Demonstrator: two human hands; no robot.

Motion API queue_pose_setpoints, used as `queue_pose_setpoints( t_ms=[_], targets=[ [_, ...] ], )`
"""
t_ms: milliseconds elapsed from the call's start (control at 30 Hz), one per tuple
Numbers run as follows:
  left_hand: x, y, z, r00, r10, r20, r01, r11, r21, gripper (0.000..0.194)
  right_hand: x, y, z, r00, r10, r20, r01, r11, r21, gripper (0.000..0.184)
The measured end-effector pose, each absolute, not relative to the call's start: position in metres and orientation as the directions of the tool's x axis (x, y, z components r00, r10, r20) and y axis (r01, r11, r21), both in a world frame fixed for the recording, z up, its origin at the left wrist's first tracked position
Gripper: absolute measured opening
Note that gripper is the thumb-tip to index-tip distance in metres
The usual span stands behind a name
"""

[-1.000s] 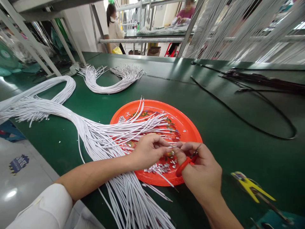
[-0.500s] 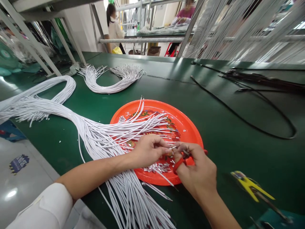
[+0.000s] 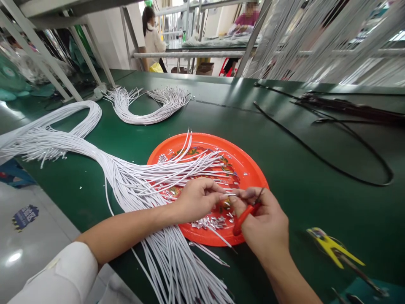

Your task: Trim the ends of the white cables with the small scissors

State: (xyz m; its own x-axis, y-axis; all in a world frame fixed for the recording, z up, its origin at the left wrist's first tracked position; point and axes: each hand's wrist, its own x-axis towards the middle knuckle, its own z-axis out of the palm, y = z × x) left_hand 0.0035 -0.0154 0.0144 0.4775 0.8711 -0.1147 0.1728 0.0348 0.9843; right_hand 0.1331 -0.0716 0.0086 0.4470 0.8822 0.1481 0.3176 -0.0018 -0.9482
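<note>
My left hand (image 3: 199, 200) is closed above the red tray, its thumb and forefinger pinching the end of a white cable (image 3: 230, 194). Facing it, my right hand (image 3: 264, 223) has its thumb and forefinger at the same cable end. A red-handled cutting tool (image 3: 245, 218) lies in the right palm, its dark pointed tip sticking up past the fingers; whether it is scissors or nippers is unclear. Under my left forearm spreads a bundle of white cables (image 3: 133, 179), many ends resting over the red tray (image 3: 256, 173). Silvery foil scraps (image 3: 210, 222) lie in the tray.
Two more white cable bundles (image 3: 142, 118) lie at the back left. A yellow-handled tool (image 3: 330, 245) rests at the right, and black cables (image 3: 341, 105) behind it. Metal rack posts (image 3: 126, 38) rise along the table (image 3: 221, 114). Two people sit or stand beyond.
My right hand has turned the red-handled tool back into its palm, tip now upward. Its thumb and forefinger have come to the cable end. The left hand has hardly moved.
</note>
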Motion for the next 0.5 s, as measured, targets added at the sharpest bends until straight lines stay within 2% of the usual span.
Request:
queue_pose_setpoints(
  t_ms=[67, 233, 300, 500],
  targets=[
    [0.0027, -0.015, 0.016, 0.486, 0.868, -0.101, 0.206, -0.001, 0.979, 0.013, 0.1335, -0.0717, 0.0082, 0.441, 0.887, 0.134, 0.302, -0.006, -0.953, 0.018],
    [0.001, -0.0141, 0.0195, 0.501, 0.864, -0.041, 0.253, -0.102, 0.962, 0.01, 0.1322, -0.0748, 0.009, 0.469, 0.865, 0.175, 0.487, -0.088, -0.869, 0.015],
    [0.0011, -0.014, 0.0179, 0.511, 0.858, -0.059, 0.229, -0.069, 0.971, 0.011, 0.132, -0.0746, 0.0093, 0.467, 0.868, 0.167, 0.448, -0.069, -0.891, 0.015],
    [0.0028, -0.0141, 0.0112, 0.517, 0.843, -0.148, 0.115, 0.102, 0.988, 0.018, 0.1335, -0.0701, 0.0085, 0.471, 0.875, 0.11, 0.18, 0.027, -0.983, 0.023]
  ],
)
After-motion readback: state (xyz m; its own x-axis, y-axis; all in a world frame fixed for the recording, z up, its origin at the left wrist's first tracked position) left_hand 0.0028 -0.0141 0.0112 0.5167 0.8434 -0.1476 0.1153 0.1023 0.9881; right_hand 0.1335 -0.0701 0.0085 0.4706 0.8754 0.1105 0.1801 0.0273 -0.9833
